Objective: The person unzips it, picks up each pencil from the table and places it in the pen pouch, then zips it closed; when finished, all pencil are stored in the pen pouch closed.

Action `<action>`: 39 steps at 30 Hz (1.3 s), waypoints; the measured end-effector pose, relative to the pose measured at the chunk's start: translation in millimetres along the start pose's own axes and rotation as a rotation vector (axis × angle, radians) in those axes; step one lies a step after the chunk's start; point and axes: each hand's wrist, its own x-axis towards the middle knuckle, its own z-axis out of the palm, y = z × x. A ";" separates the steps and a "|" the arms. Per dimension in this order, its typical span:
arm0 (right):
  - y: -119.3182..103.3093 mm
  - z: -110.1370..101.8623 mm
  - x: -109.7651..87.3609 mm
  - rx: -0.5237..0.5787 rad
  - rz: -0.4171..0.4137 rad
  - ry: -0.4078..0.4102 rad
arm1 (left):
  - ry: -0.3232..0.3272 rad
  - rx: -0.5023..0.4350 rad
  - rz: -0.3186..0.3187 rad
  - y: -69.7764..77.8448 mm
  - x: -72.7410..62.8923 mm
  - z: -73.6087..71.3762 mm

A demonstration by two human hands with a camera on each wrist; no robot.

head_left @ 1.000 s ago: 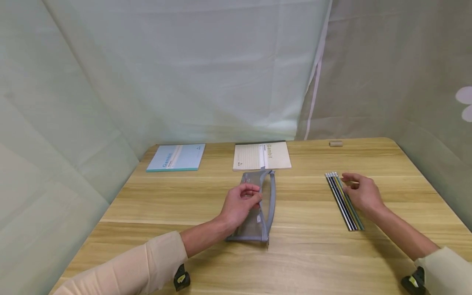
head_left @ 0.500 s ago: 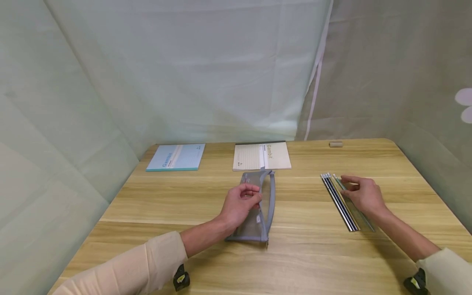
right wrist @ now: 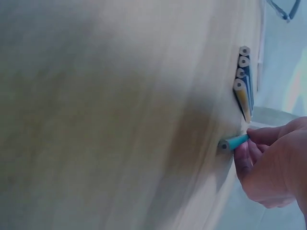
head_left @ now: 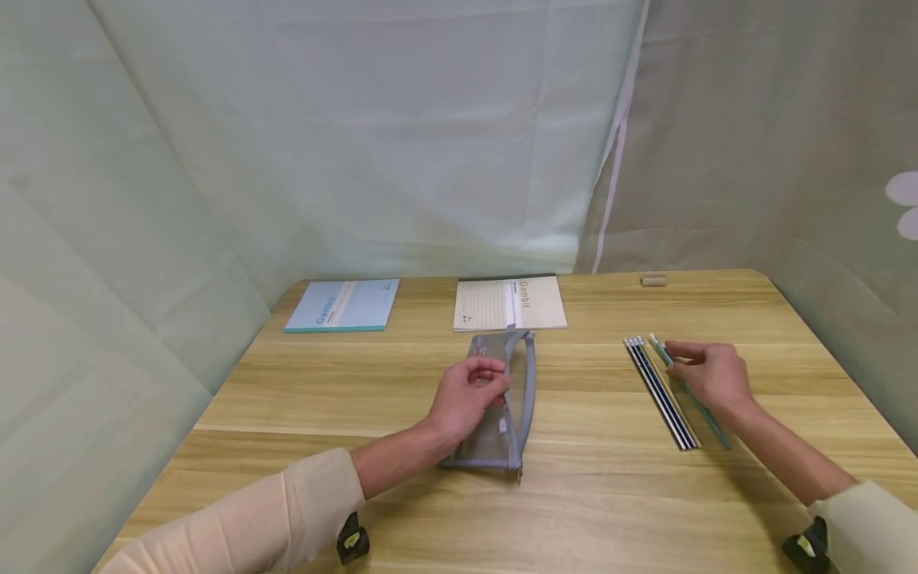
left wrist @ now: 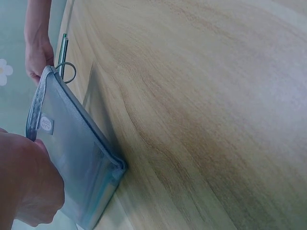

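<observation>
My left hand [head_left: 469, 401] pinches the edge of a grey mesh pencil case [head_left: 491, 434], whose zipped mouth gapes on its right side. Dim coloured shapes show through the mesh in the left wrist view. On the right, my right hand [head_left: 712, 378] pinches a green pencil [head_left: 706, 414] near its upper end between thumb and fingers. Just left of it several pencils [head_left: 661, 395], dark striped ones and a yellow one, lie side by side on the table. In the right wrist view the green pencil's end [right wrist: 232, 143] stands apart from that row.
A blue notebook [head_left: 343, 306] lies at the back left of the wooden table [head_left: 595, 510]. Behind the pencil case is a cream notebook [head_left: 495, 304]. A small brown cylinder [head_left: 653, 281] sits by the back edge. Pale cloth hangs behind and at both sides.
The green pencil has separated from the row towards the right and is now pinched by my right hand. The other pencils shifted slightly left. My left hand stays on the pencil case.
</observation>
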 end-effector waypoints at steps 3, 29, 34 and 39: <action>-2.7 -1.9 3.7 0.029 0.047 -0.015 | -0.003 0.004 -0.002 -0.4 0.7 -0.2; -84.4 3.3 32.8 0.376 0.169 -0.022 | -0.002 -0.001 0.001 -1.2 -0.4 -0.8; -98.8 11.5 35.7 0.489 0.162 -0.042 | 0.001 0.002 -0.004 -1.5 0.6 -0.5; -112.6 21.6 37.0 0.634 0.180 -0.107 | 0.002 -0.003 0.003 -0.8 0.6 -0.1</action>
